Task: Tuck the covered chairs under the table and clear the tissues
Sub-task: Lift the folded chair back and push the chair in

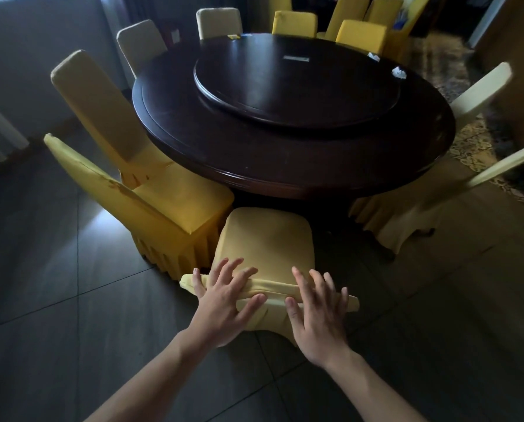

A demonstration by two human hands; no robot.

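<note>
Two hands are on the job: your left hand (224, 295) and right hand (317, 312) both lie with fingers spread and fairly straight across the top of the backrest of the nearest covered chair (266, 248), pressing on it, not curled round it. That chair stands at the near edge of the round table (285, 166), its seat still almost wholly out on the floor.

To do this push well, keep the hands level and evenly apart so the chair goes straight in and does not twist toward the neighbouring chair (151, 202) on your left, whose skirt sits just beside it. Press low and forward, not down, or the loose cover may slide under your palms; I would judge a firmer hold on the backrest safer.

Count what is left. Around this table I make out about eight covered chairs, though those at the far edge blur into the chairs of another table behind, so the tally is uncertain. Two crumpled tissues (398, 72) lie near the far right edge of the table top, with one more pale slip on the turntable (297, 89).
</note>
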